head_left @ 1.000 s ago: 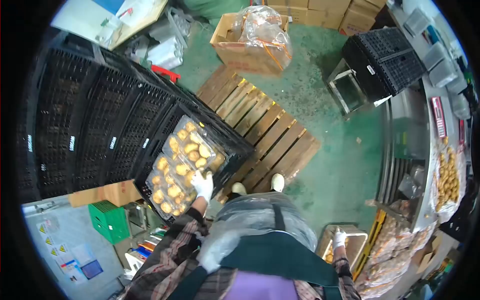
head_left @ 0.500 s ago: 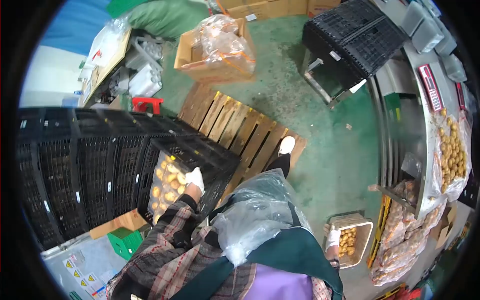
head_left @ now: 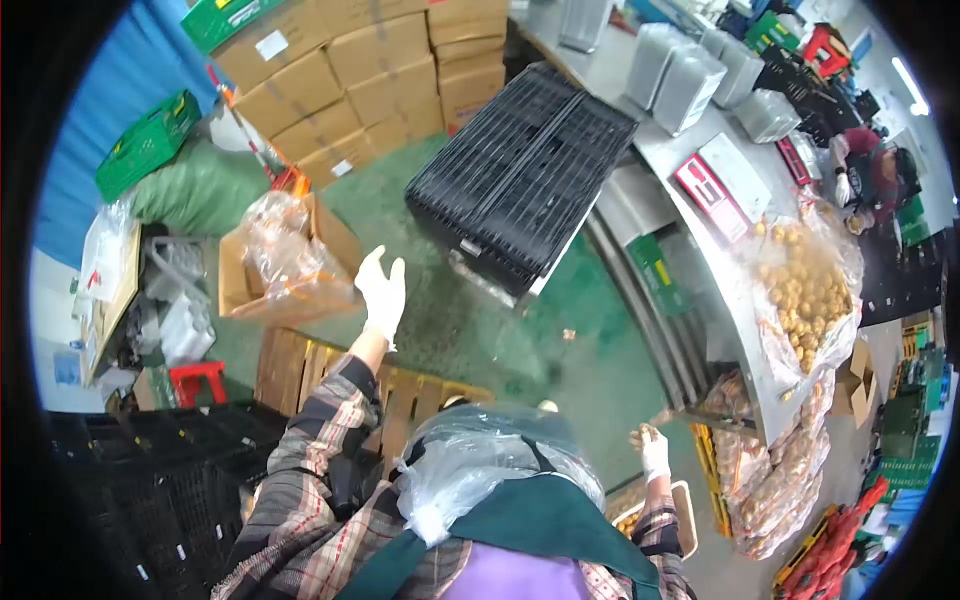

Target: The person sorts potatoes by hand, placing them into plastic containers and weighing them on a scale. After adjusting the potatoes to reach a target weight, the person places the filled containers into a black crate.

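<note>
My left hand [head_left: 383, 295], in a white glove, is raised in front of the cardboard box [head_left: 285, 295] of clear plastic bags, its fingers spread and empty. On the right, my right hand [head_left: 652, 450], also white-gloved with brownish fingertips, hangs above a pale basket [head_left: 687, 520]. Its fingers look slightly apart and nothing shows in them. My forearm partly covers the basket, where some small yellow-brown potatoes [head_left: 627, 522] show. An open plastic bag of similar potatoes [head_left: 803, 290] lies on the metal table [head_left: 690, 225].
Stacked black crates [head_left: 520, 180] stand ahead, others [head_left: 150, 490] at lower left. A wooden pallet [head_left: 400, 400] lies before me. Filled bags [head_left: 785, 480] sit low on the right. Red scales [head_left: 712, 197] and clear trays [head_left: 690, 90] are on the table. A co-worker [head_left: 875, 175] is at far right.
The view has swung right and up. My left hand has left the tray of potatoes by the black crates and opened. My right hand has come off the basket's rim.
</note>
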